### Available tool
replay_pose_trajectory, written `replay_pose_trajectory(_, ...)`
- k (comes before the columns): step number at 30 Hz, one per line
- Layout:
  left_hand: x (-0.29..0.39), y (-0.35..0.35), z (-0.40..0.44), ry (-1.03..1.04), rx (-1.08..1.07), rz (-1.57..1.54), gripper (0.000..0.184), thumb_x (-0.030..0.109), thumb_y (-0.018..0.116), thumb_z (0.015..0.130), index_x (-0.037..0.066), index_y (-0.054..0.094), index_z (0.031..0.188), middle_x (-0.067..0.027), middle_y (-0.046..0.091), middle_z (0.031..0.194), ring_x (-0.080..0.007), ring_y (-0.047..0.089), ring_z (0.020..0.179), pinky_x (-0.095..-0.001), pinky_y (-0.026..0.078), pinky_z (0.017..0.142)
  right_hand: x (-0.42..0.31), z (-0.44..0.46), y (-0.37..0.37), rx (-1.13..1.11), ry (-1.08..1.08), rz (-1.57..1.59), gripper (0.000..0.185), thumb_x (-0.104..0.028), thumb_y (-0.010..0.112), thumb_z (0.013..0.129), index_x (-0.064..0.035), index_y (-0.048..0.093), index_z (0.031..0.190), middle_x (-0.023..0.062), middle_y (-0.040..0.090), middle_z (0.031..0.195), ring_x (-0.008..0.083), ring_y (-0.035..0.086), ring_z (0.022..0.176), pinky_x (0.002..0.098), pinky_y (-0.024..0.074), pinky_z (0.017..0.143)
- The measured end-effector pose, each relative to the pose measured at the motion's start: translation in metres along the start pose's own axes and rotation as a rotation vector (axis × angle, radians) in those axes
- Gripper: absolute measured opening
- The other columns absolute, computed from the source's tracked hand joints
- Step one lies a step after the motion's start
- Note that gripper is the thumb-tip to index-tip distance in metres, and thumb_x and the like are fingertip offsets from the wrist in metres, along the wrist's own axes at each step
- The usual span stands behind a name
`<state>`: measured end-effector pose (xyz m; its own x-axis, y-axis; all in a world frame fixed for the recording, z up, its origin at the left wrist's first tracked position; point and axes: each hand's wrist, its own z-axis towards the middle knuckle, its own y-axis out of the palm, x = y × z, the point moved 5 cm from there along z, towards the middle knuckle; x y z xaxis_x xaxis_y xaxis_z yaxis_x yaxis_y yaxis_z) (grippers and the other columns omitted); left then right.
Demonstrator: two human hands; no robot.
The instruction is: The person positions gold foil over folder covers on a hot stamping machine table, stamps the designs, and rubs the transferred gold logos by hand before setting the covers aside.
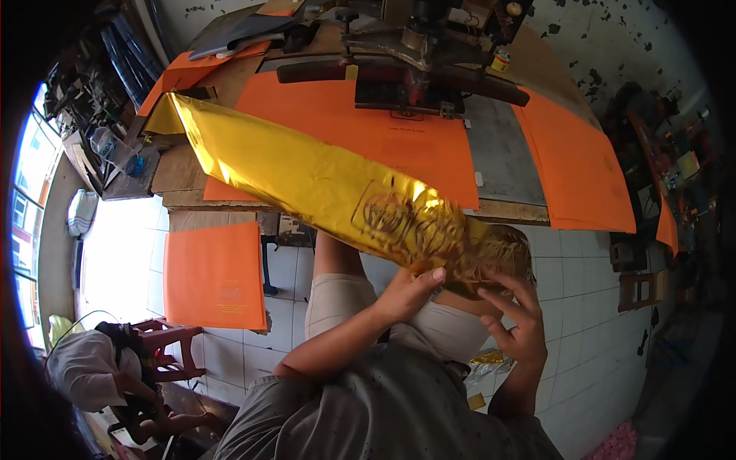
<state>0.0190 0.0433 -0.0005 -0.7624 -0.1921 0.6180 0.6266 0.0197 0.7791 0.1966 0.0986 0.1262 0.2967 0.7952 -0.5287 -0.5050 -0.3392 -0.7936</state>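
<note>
A long sheet of shiny gold foil stretches from the upper left down to my lap, with dark stamped marks and wrinkles toward its lower right end. My left hand grips the lower edge of this foil, thumb on the near side and the other fingers hidden behind it. At the crumpled end, my right hand has its fingers spread and its thumb apart. Its fingertips are at the foil, perhaps touching it. Behind the foil, a large orange sheet lies on the worktable under a dark metal press.
More orange sheets lie at the table's right side. Another orange stack sits lower left, near a red stool. A person bends at the far lower left. A plastic bottle lies at left.
</note>
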Motion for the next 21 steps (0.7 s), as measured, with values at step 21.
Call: replay_pose_trajectory(21, 0.014, 0.010, -0.013, -0.135, -0.075, 0.206, 0.049, 0.023, 0.061, 0.103, -0.003, 0.049, 0.144, -0.0091, 0.059, 0.138, -0.0195, 0.052, 0.127, -0.0364, 0.040, 0.109, 0.070, 0.023, 0.005, 0.276, 0.124, 0.058, 0.052, -0.042, 0.061, 0.101, 0.0000, 0.063, 0.132, 0.0171, 0.062, 0.134, 0.0322, 0.057, 0.128, 0.0442, 0.0445, 0.107)
